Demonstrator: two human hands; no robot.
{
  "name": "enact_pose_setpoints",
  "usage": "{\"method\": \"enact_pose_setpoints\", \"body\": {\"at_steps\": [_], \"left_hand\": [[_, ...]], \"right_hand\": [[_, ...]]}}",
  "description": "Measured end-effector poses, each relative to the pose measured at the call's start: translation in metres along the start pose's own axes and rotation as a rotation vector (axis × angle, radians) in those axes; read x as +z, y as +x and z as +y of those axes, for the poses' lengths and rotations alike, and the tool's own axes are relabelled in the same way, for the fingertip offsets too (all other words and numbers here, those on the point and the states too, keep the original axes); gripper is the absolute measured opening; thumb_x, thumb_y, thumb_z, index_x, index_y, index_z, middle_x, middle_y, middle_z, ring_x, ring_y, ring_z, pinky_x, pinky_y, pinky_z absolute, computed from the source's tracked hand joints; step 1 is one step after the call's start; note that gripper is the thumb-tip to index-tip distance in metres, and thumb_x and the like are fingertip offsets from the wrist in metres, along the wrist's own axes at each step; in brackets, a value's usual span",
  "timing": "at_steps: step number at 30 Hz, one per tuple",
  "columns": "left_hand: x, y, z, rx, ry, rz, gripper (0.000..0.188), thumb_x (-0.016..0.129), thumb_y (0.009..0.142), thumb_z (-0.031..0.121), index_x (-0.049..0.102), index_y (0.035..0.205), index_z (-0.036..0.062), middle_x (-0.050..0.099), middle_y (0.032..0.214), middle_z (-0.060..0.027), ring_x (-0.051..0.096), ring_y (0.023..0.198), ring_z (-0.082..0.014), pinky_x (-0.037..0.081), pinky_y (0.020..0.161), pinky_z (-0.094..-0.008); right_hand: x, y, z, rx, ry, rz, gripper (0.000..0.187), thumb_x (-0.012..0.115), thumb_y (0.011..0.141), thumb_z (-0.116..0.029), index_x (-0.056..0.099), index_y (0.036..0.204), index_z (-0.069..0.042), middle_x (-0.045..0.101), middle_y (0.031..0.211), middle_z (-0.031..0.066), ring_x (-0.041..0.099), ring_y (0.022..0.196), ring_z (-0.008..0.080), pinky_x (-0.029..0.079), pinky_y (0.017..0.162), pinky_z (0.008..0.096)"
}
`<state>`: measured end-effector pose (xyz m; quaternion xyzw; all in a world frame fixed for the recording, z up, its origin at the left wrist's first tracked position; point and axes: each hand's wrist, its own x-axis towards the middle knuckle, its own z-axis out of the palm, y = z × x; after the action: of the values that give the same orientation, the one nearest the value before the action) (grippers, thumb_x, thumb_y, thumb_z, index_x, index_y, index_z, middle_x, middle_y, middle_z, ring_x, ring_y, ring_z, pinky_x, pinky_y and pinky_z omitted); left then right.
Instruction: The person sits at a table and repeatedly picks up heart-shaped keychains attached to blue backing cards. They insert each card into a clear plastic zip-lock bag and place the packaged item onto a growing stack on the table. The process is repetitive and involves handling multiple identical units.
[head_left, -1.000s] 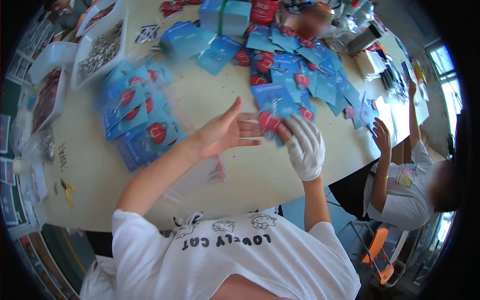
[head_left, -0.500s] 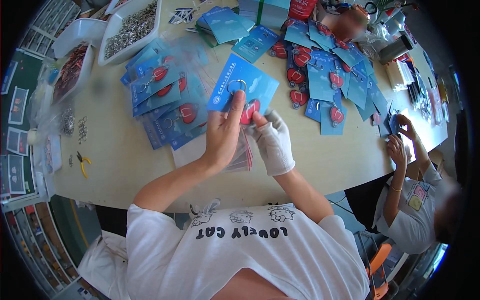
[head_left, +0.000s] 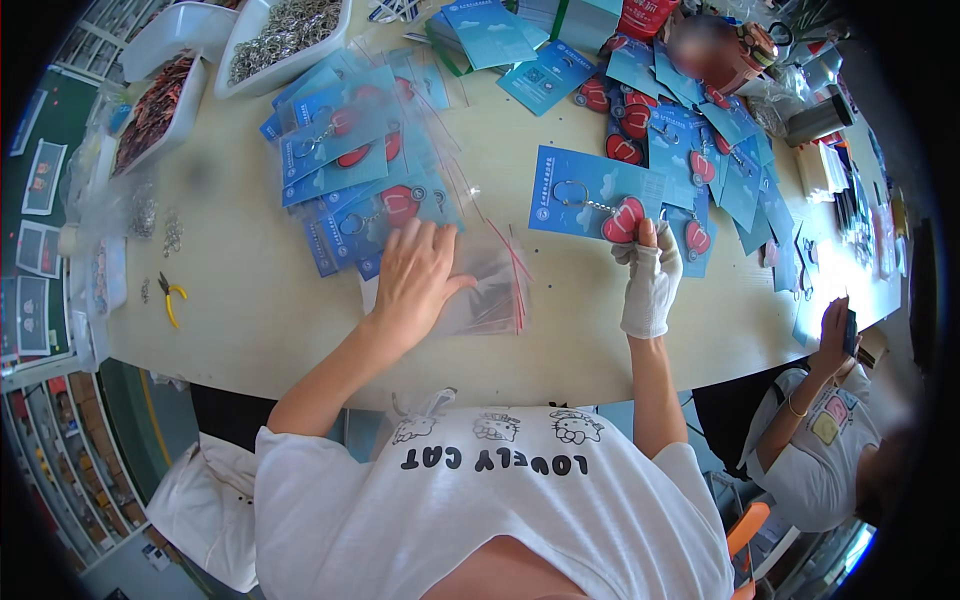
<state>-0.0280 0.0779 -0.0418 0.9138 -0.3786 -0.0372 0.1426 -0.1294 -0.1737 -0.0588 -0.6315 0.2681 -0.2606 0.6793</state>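
Note:
My right hand, in a white glove with bare fingertips, pinches the lower right corner of a blue card. A keychain with a red heart-like charm, a short chain and a split ring lies on that card's face. Bare and with its thumb apart, my left hand reaches down at the near edge of a pile of bagged blue cards. Clear zip bags with red seal strips lie just right of it. Whether its fingertips hold a bag cannot be made out.
Cards with red keychains are heaped at the right. Plain blue cards lie at the back. A white bin of metal rings and yellow-handled pliers are on the left. A co-worker's hand is at far right.
My hands have come apart. The right has carried the card with its keychain rightward; the left has let go of it and moved left to the bags. The co-worker's hands have shifted.

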Motion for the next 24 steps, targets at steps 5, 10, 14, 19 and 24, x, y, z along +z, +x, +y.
{"method": "enact_pose_setpoints", "body": {"at_steps": [5,10,14,19,24], "left_hand": [[0.011,0.005,-0.013,-0.016,-0.484,0.007,0.036,0.079,0.071,0.01,0.056,0.098,0.0042,0.054,0.084,-0.0058,0.051,0.077,-0.0183,0.042,0.067,-0.0307],[0.004,0.005,-0.016,-0.083,-0.759,0.013,0.018,0.078,0.074,0.005,0.062,0.08,0.0018,0.059,0.073,-0.0022,0.047,0.061,-0.0081,0.04,0.057,-0.0256],[0.003,0.005,-0.027,-0.16,-0.918,-0.088,0.009,0.075,0.077,0.006,0.07,0.083,0.002,0.059,0.067,-0.0045,0.05,0.059,-0.0107,0.043,0.057,-0.0285],[0.0,0.007,-0.034,-0.024,-0.753,-0.07,0.015,0.072,0.081,0.003,0.073,0.096,0.003,0.061,0.071,-0.0028,0.054,0.064,-0.009,0.046,0.06,-0.0249],[-0.006,0.004,-0.031,-0.112,-1.012,0.006,0.027,0.071,0.081,0.001,0.069,0.108,-0.0005,0.062,0.079,-0.0004,0.057,0.066,-0.0074,0.048,0.063,-0.0203]], "right_hand": [[-0.005,0.003,0.002,0.028,-0.053,-0.018,0.035,0.061,0.093,-0.039,0.06,0.086,-0.005,0.059,0.069,-0.0011,0.049,0.063,0.0049,0.038,0.062,0.0207],[-0.011,0.011,0.002,-0.018,-0.103,-0.064,0.035,0.062,0.093,-0.039,0.06,0.087,-0.005,0.059,0.07,-0.0019,0.05,0.064,0.0047,0.039,0.061,0.02],[-0.016,0.029,0.006,-0.036,-0.138,-0.089,0.034,0.063,0.092,-0.038,0.061,0.089,-0.004,0.059,0.072,-0.0016,0.052,0.064,0.0047,0.04,0.062,0.0198],[0.002,0.03,0.003,0.014,-0.069,-0.244,0.033,0.063,0.092,-0.037,0.062,0.096,-0.004,0.06,0.076,-0.0029,0.054,0.066,0.0037,0.041,0.063,0.0187],[0.004,0.03,0.008,0.048,-0.051,-0.235,0.032,0.063,0.092,-0.037,0.061,0.094,-0.005,0.059,0.074,-0.0034,0.052,0.065,0.0024,0.04,0.06,0.0182]]}}
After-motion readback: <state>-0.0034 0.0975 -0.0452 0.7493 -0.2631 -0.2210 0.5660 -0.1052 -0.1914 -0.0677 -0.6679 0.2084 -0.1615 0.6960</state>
